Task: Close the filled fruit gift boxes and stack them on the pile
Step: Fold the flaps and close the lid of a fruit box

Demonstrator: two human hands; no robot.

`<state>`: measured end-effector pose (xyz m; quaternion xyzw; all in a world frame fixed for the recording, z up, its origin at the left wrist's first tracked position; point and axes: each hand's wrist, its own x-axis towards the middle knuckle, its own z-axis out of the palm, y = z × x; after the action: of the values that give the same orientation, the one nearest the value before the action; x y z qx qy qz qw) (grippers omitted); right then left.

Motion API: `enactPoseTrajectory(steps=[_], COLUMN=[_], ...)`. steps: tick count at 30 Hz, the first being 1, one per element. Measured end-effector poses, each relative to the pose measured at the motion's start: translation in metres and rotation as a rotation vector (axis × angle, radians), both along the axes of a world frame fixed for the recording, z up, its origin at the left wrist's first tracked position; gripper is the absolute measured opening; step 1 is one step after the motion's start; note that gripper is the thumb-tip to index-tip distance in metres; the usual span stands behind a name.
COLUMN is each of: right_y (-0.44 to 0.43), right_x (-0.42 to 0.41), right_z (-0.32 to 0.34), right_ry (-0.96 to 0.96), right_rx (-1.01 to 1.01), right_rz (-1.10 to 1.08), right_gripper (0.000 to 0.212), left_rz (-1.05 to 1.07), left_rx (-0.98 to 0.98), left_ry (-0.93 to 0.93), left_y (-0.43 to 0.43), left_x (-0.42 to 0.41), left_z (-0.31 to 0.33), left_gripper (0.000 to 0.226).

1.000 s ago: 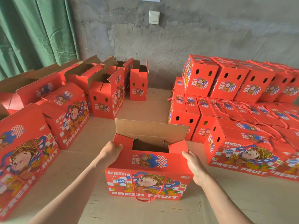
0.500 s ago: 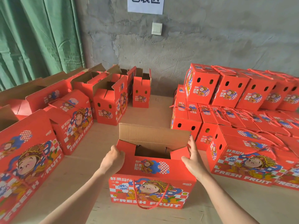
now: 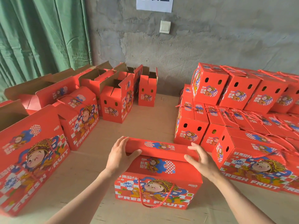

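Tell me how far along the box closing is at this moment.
Done: many closed boxes are stacked on the right. In hand: the left hand and right hand press the lid down on the front box, not yet stacked. Left: open boxes at the back left await closing and stacking.

Place: we found a packing and storage room | Signs: we saw a bare grey cement wall (image 3: 210, 38) with a paper notice (image 3: 154, 4) and a switch (image 3: 165, 26), beside a green curtain (image 3: 40, 34) | Stock: we saw many identical red fruit gift boxes, open ones (image 3: 116, 101) at left, a closed pile (image 3: 210, 88) at right.
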<state>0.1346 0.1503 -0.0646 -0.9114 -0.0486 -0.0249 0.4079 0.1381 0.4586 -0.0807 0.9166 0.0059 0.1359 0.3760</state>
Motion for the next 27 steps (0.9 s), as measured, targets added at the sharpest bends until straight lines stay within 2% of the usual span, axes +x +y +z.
enactPoseTrajectory(steps=[3, 6, 10, 12, 16, 19, 23, 27], right_y=[0.008, 0.014, 0.011, 0.011, 0.013, 0.014, 0.015, 0.017], right_x=[0.015, 0.025, 0.022, 0.022, 0.019, 0.018, 0.019, 0.019], right_z=[0.017, 0.024, 0.022, 0.021, 0.021, 0.021, 0.024, 0.025], right_ry=[0.011, 0.102, 0.071, 0.051, 0.015, 0.005, -0.023, -0.025], right_rx=[-0.346, -0.606, -0.654, -0.666, -0.670, -0.667, -0.703, -0.730], right_rz=[0.142, 0.290, 0.296, 0.300, 0.303, 0.295, 0.319, 0.332], right_gripper=[0.050, 0.055, 0.069, 0.080, 0.098, 0.089, 0.086, 0.081], left_rz=[0.010, 0.056, -0.060, -0.191, -0.432, -0.477, -0.464, -0.471], left_rx=[0.015, 0.190, 0.597, 0.688, 0.790, 0.854, 0.874, 0.884], left_ry=[-0.013, 0.052, 0.162, 0.201, 0.269, 0.279, 0.232, 0.218], left_y=[0.000, -0.001, 0.004, 0.006, -0.006, -0.010, -0.008, -0.008], left_x=[0.002, 0.002, 0.017, 0.030, 0.044, 0.049, 0.051, 0.049], left_z=[-0.001, 0.001, 0.015, 0.027, 0.041, 0.041, 0.036, 0.034], left_gripper=[0.076, 0.082, 0.096, 0.097, 0.097, 0.104, 0.091, 0.095])
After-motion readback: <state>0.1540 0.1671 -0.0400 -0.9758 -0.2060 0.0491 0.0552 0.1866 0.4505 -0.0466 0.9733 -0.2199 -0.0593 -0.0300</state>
